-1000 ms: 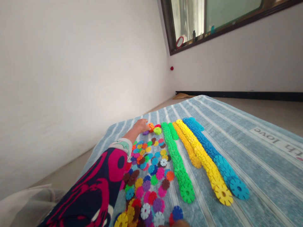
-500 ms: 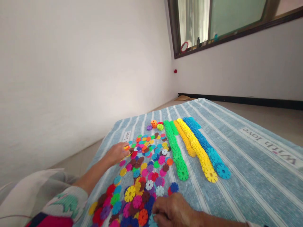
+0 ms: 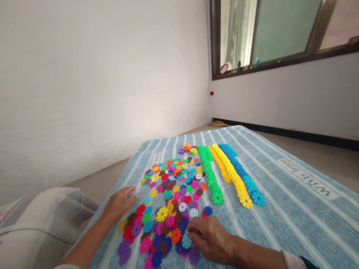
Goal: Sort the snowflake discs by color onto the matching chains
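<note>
A spread of mixed-colour plastic snowflake discs (image 3: 171, 194) lies on a blue striped blanket (image 3: 280, 209). My left hand (image 3: 119, 203) rests flat at the left edge of the spread, fingers stretched out, nothing in it. My right hand (image 3: 209, 237) lies palm down at the near edge of the discs, fingers curled onto a light blue disc (image 3: 186, 241); whether it grips it is unclear. To the right run sorted rows of discs: green (image 3: 210, 175), yellow (image 3: 230, 173) and blue (image 3: 242, 173). A small orange and green cluster (image 3: 190, 148) sits at the far end.
A grey and white pillow (image 3: 42, 224) lies at the near left beside the blanket. White walls rise behind and to the left. A dark-framed window (image 3: 280, 33) with small items on its sill is at the upper right. Bare floor surrounds the blanket.
My left hand has drawn back from the far orange cluster to the near left edge of the spread. My right hand has come into view at the near edge. The view has lifted.
</note>
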`<state>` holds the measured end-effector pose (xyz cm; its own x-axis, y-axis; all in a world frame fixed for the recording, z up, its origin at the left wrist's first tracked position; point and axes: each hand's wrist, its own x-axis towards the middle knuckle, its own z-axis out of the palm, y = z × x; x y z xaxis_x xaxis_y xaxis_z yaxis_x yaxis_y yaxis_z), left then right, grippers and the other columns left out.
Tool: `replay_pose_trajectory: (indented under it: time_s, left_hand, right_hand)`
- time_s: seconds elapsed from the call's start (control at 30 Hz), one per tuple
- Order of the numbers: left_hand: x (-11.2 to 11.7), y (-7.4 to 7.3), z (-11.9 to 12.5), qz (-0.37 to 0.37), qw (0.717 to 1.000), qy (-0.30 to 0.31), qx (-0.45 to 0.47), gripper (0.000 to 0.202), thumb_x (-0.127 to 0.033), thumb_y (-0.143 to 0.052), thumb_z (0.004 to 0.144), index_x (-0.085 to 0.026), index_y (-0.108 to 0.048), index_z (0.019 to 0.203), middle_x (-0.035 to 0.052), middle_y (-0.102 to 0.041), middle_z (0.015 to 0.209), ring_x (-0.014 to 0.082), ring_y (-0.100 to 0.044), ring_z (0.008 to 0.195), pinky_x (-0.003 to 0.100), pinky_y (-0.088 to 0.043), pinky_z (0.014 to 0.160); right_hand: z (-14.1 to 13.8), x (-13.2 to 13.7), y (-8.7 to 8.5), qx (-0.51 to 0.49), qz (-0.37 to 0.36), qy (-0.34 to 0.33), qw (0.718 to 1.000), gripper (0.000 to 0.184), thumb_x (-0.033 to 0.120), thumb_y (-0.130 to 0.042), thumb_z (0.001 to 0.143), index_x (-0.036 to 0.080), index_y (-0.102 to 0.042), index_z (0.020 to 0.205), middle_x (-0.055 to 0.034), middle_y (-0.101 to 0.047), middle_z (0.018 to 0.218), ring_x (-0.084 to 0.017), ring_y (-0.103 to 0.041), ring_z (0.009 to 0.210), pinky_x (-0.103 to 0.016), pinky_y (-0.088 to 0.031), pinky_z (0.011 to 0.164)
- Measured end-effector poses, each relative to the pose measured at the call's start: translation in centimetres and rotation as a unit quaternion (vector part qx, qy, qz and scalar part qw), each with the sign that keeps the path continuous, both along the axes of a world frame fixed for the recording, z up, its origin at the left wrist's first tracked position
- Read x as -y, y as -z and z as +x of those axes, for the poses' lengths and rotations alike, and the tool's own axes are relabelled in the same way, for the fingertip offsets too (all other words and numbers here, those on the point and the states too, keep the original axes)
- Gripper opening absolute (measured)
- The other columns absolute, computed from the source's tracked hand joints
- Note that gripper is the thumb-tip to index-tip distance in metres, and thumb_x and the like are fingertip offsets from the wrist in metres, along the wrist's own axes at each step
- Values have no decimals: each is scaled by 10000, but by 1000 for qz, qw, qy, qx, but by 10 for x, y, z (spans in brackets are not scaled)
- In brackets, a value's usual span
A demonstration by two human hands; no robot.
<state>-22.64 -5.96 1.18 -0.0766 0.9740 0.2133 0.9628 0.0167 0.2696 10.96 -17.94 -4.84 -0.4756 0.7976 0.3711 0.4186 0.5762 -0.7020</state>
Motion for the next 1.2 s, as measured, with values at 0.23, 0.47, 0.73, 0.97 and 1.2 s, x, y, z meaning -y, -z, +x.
replay_pose_trajectory:
  time_s: [0.23, 0.47, 0.73, 0.97, 1.2]
  left_hand:
    - [-1, 10, -4, 10, 998, -18, 55, 332, -423, -513, 645, -231, -668, 867, 66, -731, 1014, 273, -676, 937, 335, -507, 889]
    - [-11, 7, 2, -11, 998, -50, 32, 307, -429, -486, 675, -212, -676, 780, 59, -745, 885, 260, -674, 904, 297, -498, 793]
    - [-25, 5, 23, -23, 996, -53, 66, 286, -369, -498, 716, -196, -714, 789, 26, -743, 829, 216, -667, 822, 247, -456, 676]
    - [-38, 17, 32, -19, 993, -80, 84, 260, -281, -502, 782, -168, -730, 837, 66, -749, 884, 200, -665, 835, 243, -429, 664]
    - [-35, 32, 25, 22, 991, -82, 104, 226, -242, -489, 805, -176, -704, 818, 55, -737, 868, 177, -652, 826, 231, -428, 698]
  right_hand:
    - [0, 4, -3, -22, -32, 1, 999, 48, 192, -539, 777, 174, -583, 770, 61, -466, 569, -76, -397, 496, -195, -286, 505]
    - [-1, 7, -10, -17, -77, 2, 997, 30, 157, -564, 728, 176, -558, 751, 74, -441, 546, -74, -387, 484, -192, -285, 490]
    - [-1, 10, -6, -14, -102, 1, 995, 22, 201, -547, 756, 188, -530, 761, 79, -409, 542, -76, -362, 485, -192, -280, 484]
    - [3, 7, 10, 9, -141, -26, 990, 112, 300, -532, 803, 193, -506, 782, 64, -378, 564, -83, -337, 501, -200, -266, 474]
    - [11, 2, 31, 55, -181, -58, 980, 239, 452, -498, 878, 220, -502, 824, 57, -366, 566, -92, -303, 495, -212, -246, 456]
